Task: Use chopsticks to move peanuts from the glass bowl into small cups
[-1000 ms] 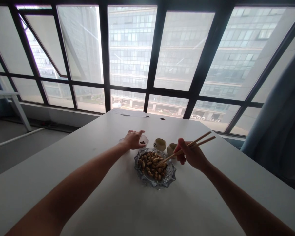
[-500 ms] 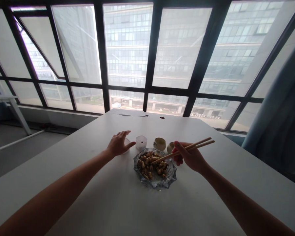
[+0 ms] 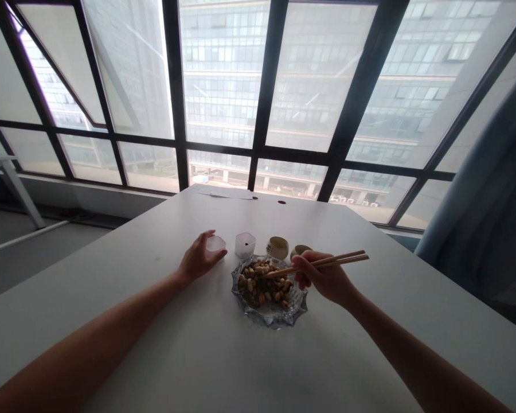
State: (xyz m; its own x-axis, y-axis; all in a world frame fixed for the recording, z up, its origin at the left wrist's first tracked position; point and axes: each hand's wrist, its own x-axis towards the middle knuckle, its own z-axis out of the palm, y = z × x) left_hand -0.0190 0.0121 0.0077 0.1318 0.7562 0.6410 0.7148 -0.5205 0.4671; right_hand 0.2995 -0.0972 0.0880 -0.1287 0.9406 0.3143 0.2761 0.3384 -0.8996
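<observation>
My left hand (image 3: 199, 254) curves around a small translucent cup (image 3: 216, 244), thumb at its near side and fingers at its far side. In my right hand (image 3: 322, 273) is a pair of wooden chopsticks (image 3: 341, 259), tips down among the brown nuts (image 3: 261, 295), which look like pistachios or peanuts. These lie heaped in a scalloped glass dish (image 3: 298, 307). Behind the dish stand a second translucent cup (image 3: 245, 245) with a dark speck inside and a tan cup (image 3: 277, 247) with dark marks. Another tan cup (image 3: 300, 250) is partly hidden by my right hand.
Everything stands on a wide white table (image 3: 163, 344). White paper (image 3: 227, 193) and two dark round holes are at its far end, before the windows. A blue curtain (image 3: 468, 189) hangs on the right. Another white table (image 3: 17, 178) is at the far left.
My left hand has closed in from beside the left translucent cup to around it. The chopsticks have dipped slightly, their tips still in the nuts. The view has shifted a little.
</observation>
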